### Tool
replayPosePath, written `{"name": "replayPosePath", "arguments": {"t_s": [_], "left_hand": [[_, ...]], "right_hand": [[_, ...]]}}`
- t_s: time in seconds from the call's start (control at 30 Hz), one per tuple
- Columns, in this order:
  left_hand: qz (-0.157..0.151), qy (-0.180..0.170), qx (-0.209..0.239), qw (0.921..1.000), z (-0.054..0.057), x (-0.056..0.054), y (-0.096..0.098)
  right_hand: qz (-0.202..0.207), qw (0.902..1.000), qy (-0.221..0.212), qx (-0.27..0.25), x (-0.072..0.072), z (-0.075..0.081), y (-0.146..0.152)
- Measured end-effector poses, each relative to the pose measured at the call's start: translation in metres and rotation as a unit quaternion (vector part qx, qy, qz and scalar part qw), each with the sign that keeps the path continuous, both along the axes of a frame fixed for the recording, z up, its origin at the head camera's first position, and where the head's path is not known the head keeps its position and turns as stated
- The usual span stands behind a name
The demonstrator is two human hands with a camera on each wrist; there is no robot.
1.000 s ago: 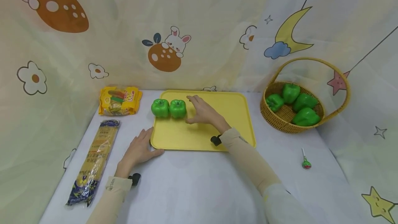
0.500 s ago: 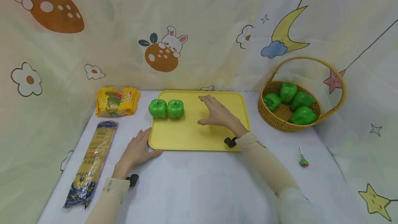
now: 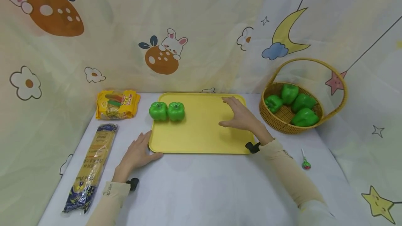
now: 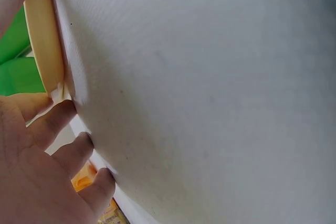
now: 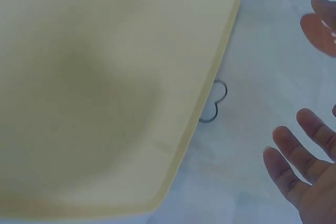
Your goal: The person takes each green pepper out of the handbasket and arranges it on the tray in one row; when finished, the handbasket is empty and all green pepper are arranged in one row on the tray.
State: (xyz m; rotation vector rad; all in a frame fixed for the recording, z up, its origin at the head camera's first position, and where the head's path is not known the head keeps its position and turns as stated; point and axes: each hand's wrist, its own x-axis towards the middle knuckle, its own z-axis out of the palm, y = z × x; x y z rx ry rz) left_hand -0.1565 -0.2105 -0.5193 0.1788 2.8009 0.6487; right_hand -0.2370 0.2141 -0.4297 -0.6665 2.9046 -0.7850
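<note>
My left hand (image 3: 136, 154) rests on the table at the near left corner of the yellow tray (image 3: 201, 138), fingers spread, touching its edge. In the left wrist view those fingers (image 4: 73, 156) lie on the white cloth beside the tray's rim (image 4: 44, 35). My right hand (image 3: 240, 116) hovers over the right part of the tray, fingers apart and holding nothing; the right wrist view shows the same loose hand (image 5: 310, 174). Two green bell peppers stand side by side at the tray's left: one pepper (image 3: 158, 111) overlaps the left rim, the other pepper (image 3: 176, 111) sits inside it.
A wicker basket (image 3: 279, 124) with several green peppers (image 3: 304, 117) stands at the back right. A lollipop (image 3: 306, 164) lies in front of it. On the left are a yellow snack packet (image 3: 117, 104) and a long pasta packet (image 3: 91, 168). A printed cloth backdrop rises behind.
My right hand has moved right across the tray, away from the two peppers. The left hand stays at the tray's corner. The whole head view has shifted slightly.
</note>
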Motion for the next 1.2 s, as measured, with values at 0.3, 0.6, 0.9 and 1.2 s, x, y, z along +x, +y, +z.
{"name": "replayPosePath", "arguments": {"t_s": [0.3, 0.6, 0.9, 1.2], "left_hand": [[0.000, -0.005, 0.001, 1.0000, 0.003, 0.001, 0.000], [-0.004, 0.000, -0.001, 1.0000, 0.006, 0.003, -0.002], [-0.006, 0.001, 0.004, 1.0000, 0.006, 0.001, -0.001], [-0.009, 0.002, 0.008, 0.9999, 0.004, 0.001, 0.000]], "right_hand": [[-0.068, 0.9974, -0.015, -0.020, 0.006, 0.011, 0.061], [-0.107, 0.9942, 0.005, -0.008, 0.001, 0.032, 0.104], [-0.146, 0.9891, -0.012, 0.009, -0.012, 0.049, 0.137], [-0.159, 0.9851, -0.035, 0.055, -0.023, 0.046, 0.161]]}}
